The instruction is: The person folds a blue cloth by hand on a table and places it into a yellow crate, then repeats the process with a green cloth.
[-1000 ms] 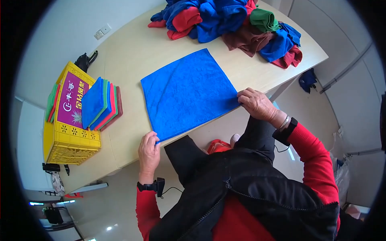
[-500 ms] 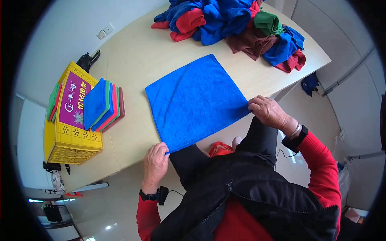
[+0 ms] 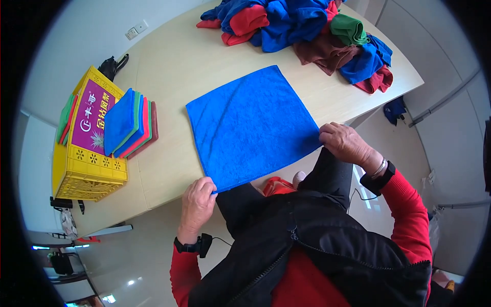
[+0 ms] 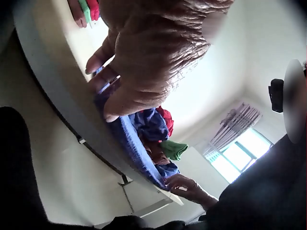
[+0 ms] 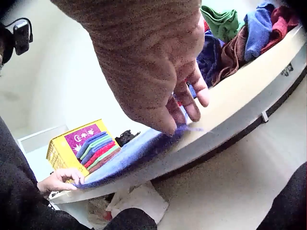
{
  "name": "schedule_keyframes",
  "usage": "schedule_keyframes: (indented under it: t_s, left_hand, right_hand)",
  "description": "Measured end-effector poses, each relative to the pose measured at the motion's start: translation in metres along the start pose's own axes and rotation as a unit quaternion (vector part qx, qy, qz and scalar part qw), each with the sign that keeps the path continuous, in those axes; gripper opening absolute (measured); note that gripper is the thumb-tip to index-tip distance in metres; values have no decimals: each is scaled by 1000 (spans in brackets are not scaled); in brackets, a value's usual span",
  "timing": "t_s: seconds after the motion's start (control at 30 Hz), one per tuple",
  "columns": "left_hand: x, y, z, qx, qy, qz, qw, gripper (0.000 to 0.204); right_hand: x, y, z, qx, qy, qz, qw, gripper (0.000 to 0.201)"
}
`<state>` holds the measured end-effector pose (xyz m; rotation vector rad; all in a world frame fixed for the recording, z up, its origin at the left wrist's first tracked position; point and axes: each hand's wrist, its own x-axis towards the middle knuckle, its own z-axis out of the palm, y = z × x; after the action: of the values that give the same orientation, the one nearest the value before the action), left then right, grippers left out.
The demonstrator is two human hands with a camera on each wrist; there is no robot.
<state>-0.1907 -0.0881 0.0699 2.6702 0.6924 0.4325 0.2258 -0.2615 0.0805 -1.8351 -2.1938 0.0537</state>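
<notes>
Fingers (image 3: 205, 185) nearly closed, the left hand (image 3: 197, 206) and right hand (image 3: 349, 145) each pinch one near corner of the blue cloth (image 3: 255, 125). It lies mostly on the table (image 3: 169, 176), near a yellow box (image 3: 89, 178) and a messy cloth pile (image 3: 289, 25).

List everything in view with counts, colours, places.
curved table: one, pale beige, centre
patterned plastic crate: one, yellow with purple label, table's left
flat square fabric cloth: one, blue, table's near edge
crumpled fabric cloths: one heap, uncounted; blue, red, green, brown; table's far side
stacked folded fabric cloths: several; blue, green, red, brown; beside crate
more folded cloths: at least two, green, red, crate's left
soft strapped item: one, black, behind crate
socket plates: two, white, wall
curtained window: one, bright, background
left hand: one, bare, pinching cloth's left corner
right hand: one, bare, pinching right corner
</notes>
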Motion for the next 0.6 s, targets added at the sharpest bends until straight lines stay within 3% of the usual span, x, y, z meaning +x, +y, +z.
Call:
schedule_keyframes:
  t_s: [0.17,0.23,0.37,0.43,0.47,0.57,0.6]
  left_hand:
    - [23,-12,-18,-62,-59,-12,996,13]
    - [50,-29,-13,-55,11,-58,997,9]
    - [148,-81,16,38,140,-20,989,22]
    - [182,-113,48,109,154,-8,982,42]
    - [191,-117,56,112,158,-5,981,42]
    - [218,-114,75,148,79,-109,980,55]
    - [221,-115,75,147,78,-107,980,55]
  right_hand:
    - [17,4,-19,78,-110,71,988,9]
    - [48,16,-15,121,-100,57,986,16]
    - [172,0,37,130,-5,34,991,38]
    - [219,-14,67,85,-14,111,990,56]
    - [235,-22,80,84,-10,109,990,56]
    - [257,-28,102,-1,4,145,989,64]
    - [259,-25,107,-18,17,138,990,65]
